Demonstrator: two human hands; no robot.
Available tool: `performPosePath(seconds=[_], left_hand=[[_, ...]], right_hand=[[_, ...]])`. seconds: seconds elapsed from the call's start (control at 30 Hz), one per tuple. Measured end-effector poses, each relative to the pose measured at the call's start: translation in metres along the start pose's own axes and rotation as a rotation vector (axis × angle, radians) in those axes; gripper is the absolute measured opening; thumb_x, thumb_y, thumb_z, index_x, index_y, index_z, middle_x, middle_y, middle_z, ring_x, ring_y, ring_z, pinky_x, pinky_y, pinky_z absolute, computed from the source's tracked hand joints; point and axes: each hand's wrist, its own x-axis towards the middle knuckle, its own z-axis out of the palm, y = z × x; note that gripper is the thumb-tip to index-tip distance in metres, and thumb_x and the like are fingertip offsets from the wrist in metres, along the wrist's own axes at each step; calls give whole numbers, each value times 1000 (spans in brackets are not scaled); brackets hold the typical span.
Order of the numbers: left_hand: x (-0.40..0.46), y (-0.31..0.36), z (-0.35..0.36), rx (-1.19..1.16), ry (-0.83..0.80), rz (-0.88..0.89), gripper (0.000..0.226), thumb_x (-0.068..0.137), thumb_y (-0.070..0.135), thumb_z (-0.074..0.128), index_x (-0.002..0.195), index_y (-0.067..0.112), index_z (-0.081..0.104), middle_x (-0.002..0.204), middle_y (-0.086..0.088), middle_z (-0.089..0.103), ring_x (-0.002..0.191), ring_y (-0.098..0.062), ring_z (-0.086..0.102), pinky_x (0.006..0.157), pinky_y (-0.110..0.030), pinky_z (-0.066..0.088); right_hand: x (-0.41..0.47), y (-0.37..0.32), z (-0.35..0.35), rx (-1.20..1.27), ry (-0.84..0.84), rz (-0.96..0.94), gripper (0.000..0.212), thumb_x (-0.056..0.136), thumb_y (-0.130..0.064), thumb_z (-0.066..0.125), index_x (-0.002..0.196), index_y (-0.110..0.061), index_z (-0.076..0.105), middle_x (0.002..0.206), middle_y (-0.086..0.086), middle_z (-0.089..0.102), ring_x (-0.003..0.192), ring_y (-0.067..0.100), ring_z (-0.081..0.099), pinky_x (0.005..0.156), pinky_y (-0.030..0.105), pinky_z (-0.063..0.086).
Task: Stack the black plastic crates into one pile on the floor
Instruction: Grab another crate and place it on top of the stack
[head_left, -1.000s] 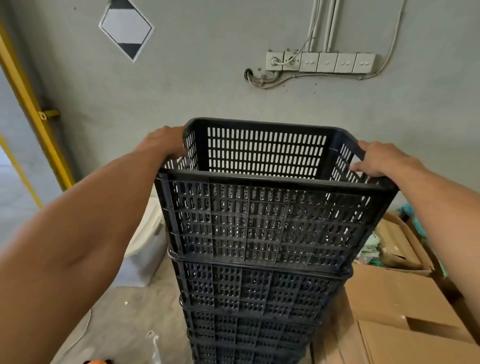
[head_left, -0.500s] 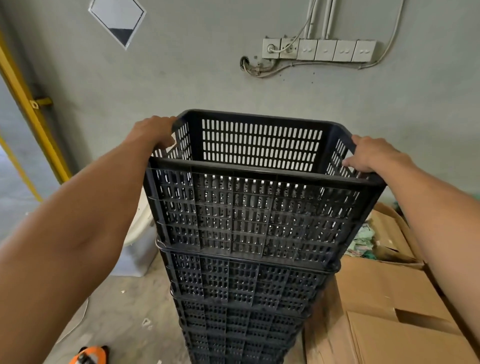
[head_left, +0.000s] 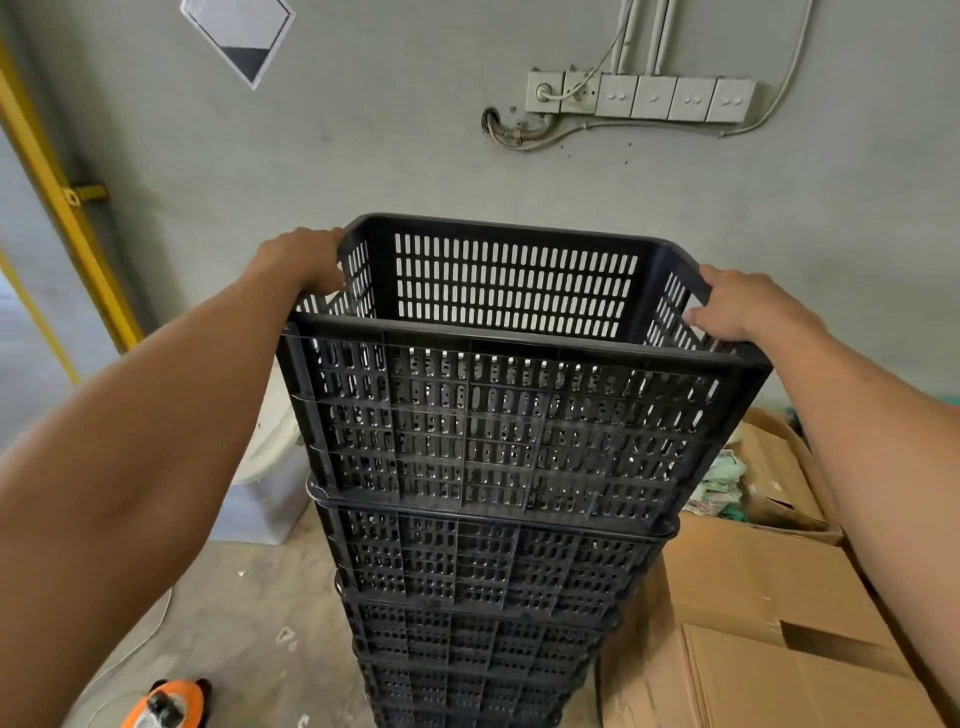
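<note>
At 7 o'clock, lowest in the view, an orange device (head_left: 166, 704) lies on the concrete floor (head_left: 249, 597). At 4 o'clock, flat cardboard boxes (head_left: 753, 613) lie just beside the pile of crates (head_left: 478, 623), which rises from 6 o'clock toward the centre of the view. The top crate (head_left: 493, 415) sits nested on this pile, its rim a little tilted. The left hand (head_left: 298, 260) grasps the left side rim of the top crate at 10 o'clock, fingers curled over the edge. The right hand (head_left: 737, 306) grasps the right side rim at 2 o'clock in the same way. Behind the pile at 9 o'clock stands a white container (head_left: 270, 457). Farther, a grey wall (head_left: 415, 156) carries a row of sockets and switches (head_left: 639, 96) at 1 o'clock, a diamond sign (head_left: 241, 36) at 11 o'clock, and a yellow frame (head_left: 57, 182) at 10 o'clock.
</note>
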Motion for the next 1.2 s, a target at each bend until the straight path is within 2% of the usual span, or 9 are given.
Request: performPosePath(seconds=[0.23, 0.6, 0.77, 0.83, 0.9, 1.0, 1.1, 1.13, 1.2], left_hand=[[-5, 3, -6, 31, -3, 18, 51, 90, 17, 57, 140, 16, 44, 117, -18, 59, 104, -38, 58, 82, -46, 49], [-5, 4, -9, 73, 3, 4, 55, 89, 17, 57, 142, 19, 42, 104, -13, 59, 85, -31, 55, 69, -39, 44], [-11, 4, -9, 89, 16, 28, 55, 92, 27, 57, 143, 17, 40, 115, -16, 63, 103, -35, 61, 76, -40, 46], [-9, 3, -17, 62, 0, 27, 59, 93, 41, 57, 144, 17, 38, 120, -16, 61, 108, -35, 60, 82, -42, 47], [-5, 0, -31, 4, -35, -4, 75, 92, 57, 56, 149, 15, 31, 137, -20, 52, 123, -39, 51, 96, -48, 44], [16, -5, -69, -5, 29, -28, 95, 88, 71, 48, 157, 14, 14, 156, -24, 28, 140, -45, 30, 111, -57, 30], [33, -7, -100, -84, 243, 5, 94, 92, 73, 34, 157, 10, 11, 159, -23, 22, 144, -44, 24, 114, -59, 22], [32, -6, -95, -135, 272, 15, 92, 93, 72, 28, 157, 8, 10, 160, -22, 19, 145, -42, 22, 116, -58, 19], [18, -2, -58, -192, 124, 17, 93, 94, 72, 23, 158, 9, 1, 165, -17, 6, 150, -36, 12, 118, -57, 11]], right_hand=[[-4, -6, 0, -17, 9, 46, 70, 97, -30, 58, 158, -27, 24, 142, 17, 51, 123, 39, 52, 94, 41, 46], [-18, -14, -2, -5, 23, 101, 71, 98, -26, 54, 160, -31, 18, 145, 14, 50, 124, 37, 53, 93, 41, 45], [-34, -22, -8, 2, 3, 107, 73, 98, -34, 54, 160, -31, 16, 146, 14, 49, 123, 35, 55, 87, 38, 46], [-35, -23, -18, 0, -67, 92, 72, 98, -42, 53, 160, -26, 20, 152, 14, 43, 131, 35, 49, 98, 39, 44], [-31, -23, -33, -43, -102, 39, 68, 100, -47, 49, 157, -16, 31, 156, 14, 39, 138, 34, 42, 106, 38, 38], [-16, -26, -80, 3, 83, -48, 70, 101, -49, 45, 158, -13, 27, 163, 12, 24, 148, 33, 26, 117, 40, 25], [-6, -32, -115, 115, 307, -137, 75, 100, -55, 40, 159, -12, 21, 165, 11, 17, 151, 30, 16, 120, 40, 16], [-6, -31, -109, 146, 303, -147, 77, 100, -57, 35, 160, -14, 14, 167, 9, 10, 153, 28, 8, 122, 43, 10], [-15, -25, -65, 136, 111, -97, 79, 101, -59, 30, 161, -20, -4, 167, 7, -8, 153, 27, -8, 122, 51, 0]])
